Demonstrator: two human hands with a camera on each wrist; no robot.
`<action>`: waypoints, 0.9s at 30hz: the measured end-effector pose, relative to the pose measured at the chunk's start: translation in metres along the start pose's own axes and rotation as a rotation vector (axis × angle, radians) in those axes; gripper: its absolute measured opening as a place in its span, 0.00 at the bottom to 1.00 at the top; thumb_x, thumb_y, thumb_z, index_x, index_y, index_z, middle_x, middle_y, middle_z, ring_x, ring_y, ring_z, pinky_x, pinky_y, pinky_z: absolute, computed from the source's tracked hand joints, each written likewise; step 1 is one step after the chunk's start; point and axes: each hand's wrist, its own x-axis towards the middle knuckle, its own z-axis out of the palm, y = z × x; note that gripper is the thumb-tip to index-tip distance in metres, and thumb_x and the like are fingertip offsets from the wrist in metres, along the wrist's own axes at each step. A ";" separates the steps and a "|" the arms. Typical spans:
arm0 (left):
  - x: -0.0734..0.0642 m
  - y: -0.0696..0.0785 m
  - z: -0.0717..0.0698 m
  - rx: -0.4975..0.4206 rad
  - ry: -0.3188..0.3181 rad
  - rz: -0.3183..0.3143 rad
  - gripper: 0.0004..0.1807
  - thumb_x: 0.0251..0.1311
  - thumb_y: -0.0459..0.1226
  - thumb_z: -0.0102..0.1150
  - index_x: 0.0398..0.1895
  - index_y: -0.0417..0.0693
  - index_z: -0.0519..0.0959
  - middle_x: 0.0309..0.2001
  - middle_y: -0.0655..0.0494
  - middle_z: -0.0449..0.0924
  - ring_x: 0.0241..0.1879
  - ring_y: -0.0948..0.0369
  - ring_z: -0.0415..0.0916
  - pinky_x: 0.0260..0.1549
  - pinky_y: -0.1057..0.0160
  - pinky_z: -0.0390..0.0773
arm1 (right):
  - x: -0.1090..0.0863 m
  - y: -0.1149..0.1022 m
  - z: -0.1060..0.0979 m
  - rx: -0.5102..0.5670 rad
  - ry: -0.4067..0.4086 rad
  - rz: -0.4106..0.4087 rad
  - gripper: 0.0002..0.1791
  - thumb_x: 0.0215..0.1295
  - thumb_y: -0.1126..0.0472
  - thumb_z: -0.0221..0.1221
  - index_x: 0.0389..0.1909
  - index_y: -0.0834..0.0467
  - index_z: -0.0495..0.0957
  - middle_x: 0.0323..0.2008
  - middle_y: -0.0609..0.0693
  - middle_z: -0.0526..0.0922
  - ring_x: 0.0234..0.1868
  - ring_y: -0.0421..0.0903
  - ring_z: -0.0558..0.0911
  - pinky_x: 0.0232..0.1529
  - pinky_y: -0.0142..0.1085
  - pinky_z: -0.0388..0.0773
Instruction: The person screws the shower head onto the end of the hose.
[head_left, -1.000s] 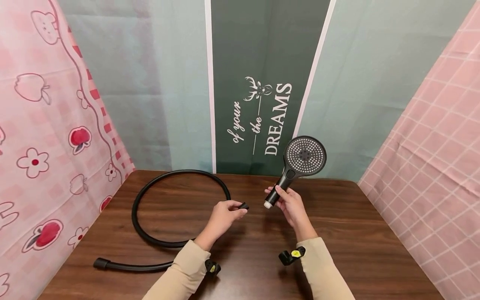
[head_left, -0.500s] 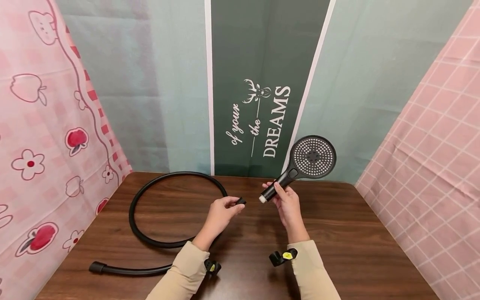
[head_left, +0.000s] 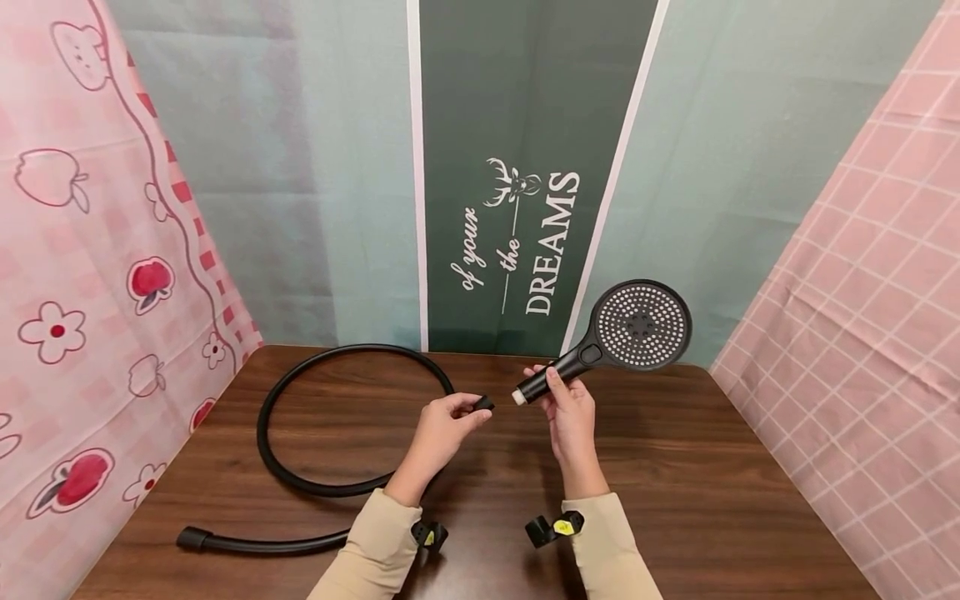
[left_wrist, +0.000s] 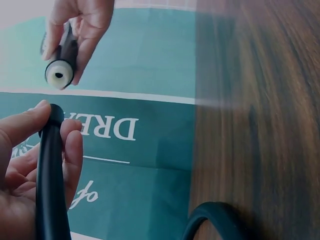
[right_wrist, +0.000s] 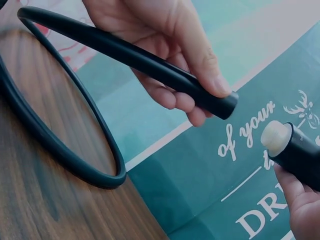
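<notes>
My left hand (head_left: 442, 429) pinches one end of a black shower hose (right_wrist: 165, 70) between thumb and fingers. Across from it, my right hand (head_left: 572, 417) grips the handle of a black shower head (head_left: 642, 323), whose round, white-dotted spray face is turned toward the head camera. A white threaded end (left_wrist: 59, 75) sticks out of the handle and points at the hose end; a small gap separates the two. The rest of the hose loops over the table to the left, and its other end, a wider black connector (head_left: 193, 539), lies near the front left.
A brown wooden table (head_left: 697, 483) lies beneath both hands. Behind it hangs a green curtain (head_left: 360, 167) with white lettering. Pink patterned cloths stand at the left (head_left: 97, 275) and right sides. Each sleeve carries a black wrist camera mount (head_left: 553, 528).
The shower head has tilted over to the right, its white end swinging toward the hose end as my right hand moved left. My left hand has shifted little and keeps the hose end.
</notes>
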 end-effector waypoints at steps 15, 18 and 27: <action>-0.001 0.009 0.005 0.028 -0.028 0.046 0.16 0.61 0.43 0.67 0.48 0.44 0.86 0.39 0.49 0.87 0.36 0.61 0.81 0.34 0.64 0.80 | -0.008 0.003 0.005 0.004 0.019 -0.008 0.09 0.74 0.60 0.54 0.47 0.63 0.73 0.34 0.45 0.89 0.42 0.41 0.89 0.44 0.31 0.83; -0.005 0.009 0.007 0.021 -0.026 0.042 0.16 0.61 0.44 0.67 0.48 0.45 0.86 0.38 0.50 0.87 0.35 0.63 0.80 0.34 0.65 0.79 | -0.011 0.003 0.007 -0.019 0.005 -0.007 0.08 0.74 0.61 0.54 0.46 0.61 0.73 0.35 0.45 0.89 0.42 0.40 0.89 0.45 0.31 0.83; -0.009 0.011 0.012 -0.038 -0.029 0.044 0.15 0.61 0.45 0.67 0.47 0.49 0.86 0.37 0.51 0.86 0.33 0.62 0.77 0.31 0.65 0.76 | -0.013 0.004 0.008 -0.041 -0.036 -0.039 0.10 0.74 0.62 0.55 0.48 0.64 0.73 0.36 0.47 0.89 0.41 0.40 0.89 0.46 0.32 0.83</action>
